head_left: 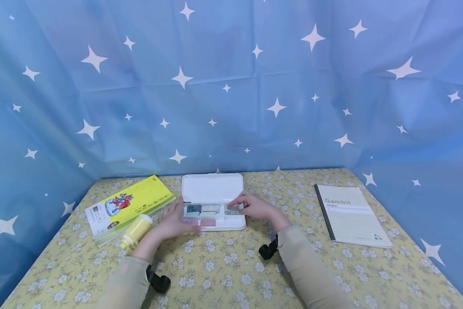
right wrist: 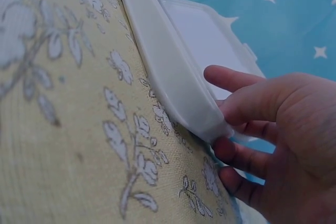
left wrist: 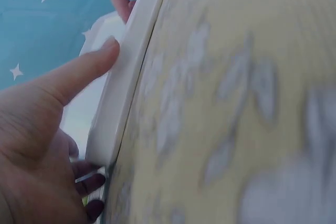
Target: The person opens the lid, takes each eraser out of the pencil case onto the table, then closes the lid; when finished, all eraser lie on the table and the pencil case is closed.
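Observation:
A white pencil case (head_left: 223, 223) lies on the table with its lid (head_left: 212, 188) raised at the back. Inside are a dark grey block (head_left: 194, 209), a pale block (head_left: 210, 208) and a pink block (head_left: 207, 222), too small to identify. At the case's left end, my left hand (head_left: 174, 221) grips it, thumb across the front rim and fingers around the end. My right hand (head_left: 259, 208) holds the right end. Its index finger reaches over the right compartment, while the thumb and other fingers meet the corner in the right wrist view. Any item under that index finger is unclear.
Left of the case lie a stack of yellow-covered books (head_left: 138, 201) and a yellow bottle-like object (head_left: 138, 229), close to my left forearm. A Gambit notebook (head_left: 351, 216) lies at the right. Behind the flowered tablecloth (head_left: 223, 270) hangs a blue star-patterned curtain (head_left: 231, 103).

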Demonstrator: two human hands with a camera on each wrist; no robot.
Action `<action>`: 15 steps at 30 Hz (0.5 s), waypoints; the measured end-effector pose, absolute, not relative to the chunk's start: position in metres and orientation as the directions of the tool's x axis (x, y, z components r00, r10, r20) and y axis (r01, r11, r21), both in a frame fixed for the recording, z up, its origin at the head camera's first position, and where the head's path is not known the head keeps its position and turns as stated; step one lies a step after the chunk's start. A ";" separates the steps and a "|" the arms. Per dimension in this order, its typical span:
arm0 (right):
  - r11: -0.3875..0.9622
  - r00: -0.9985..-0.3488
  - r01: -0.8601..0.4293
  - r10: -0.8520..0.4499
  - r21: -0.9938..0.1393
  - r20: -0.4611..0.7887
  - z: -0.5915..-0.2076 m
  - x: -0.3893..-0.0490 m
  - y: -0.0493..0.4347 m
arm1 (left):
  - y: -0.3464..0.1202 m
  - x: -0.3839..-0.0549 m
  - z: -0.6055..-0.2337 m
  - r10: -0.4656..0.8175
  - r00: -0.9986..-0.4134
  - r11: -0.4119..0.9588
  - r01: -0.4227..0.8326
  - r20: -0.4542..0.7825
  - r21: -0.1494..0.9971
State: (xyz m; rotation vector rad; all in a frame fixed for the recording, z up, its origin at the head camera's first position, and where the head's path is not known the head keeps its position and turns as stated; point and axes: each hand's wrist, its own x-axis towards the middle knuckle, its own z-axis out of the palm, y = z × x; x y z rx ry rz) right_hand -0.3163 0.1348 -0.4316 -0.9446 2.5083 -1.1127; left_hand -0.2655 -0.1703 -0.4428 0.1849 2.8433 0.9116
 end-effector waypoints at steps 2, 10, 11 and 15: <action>0.498 -0.761 -0.466 -0.647 -0.732 0.044 -0.432 -0.317 0.134 | -0.176 -0.265 -0.443 0.186 -0.978 0.791 0.091 -0.095 0.605; 0.499 -0.763 -0.467 -0.645 -0.730 0.047 -0.432 -0.318 0.135 | -0.190 -0.263 -0.445 0.269 -0.963 0.760 0.190 -0.035 0.621; 0.498 -0.762 -0.466 -0.645 -0.731 0.047 -0.433 -0.318 0.135 | -0.190 -0.263 -0.445 0.274 -0.961 0.760 0.193 -0.036 0.621; 0.489 -0.759 -0.463 -0.649 -0.739 0.046 -0.435 -0.319 0.137 | -0.192 -0.264 -0.447 0.277 -0.960 0.762 0.187 -0.051 0.620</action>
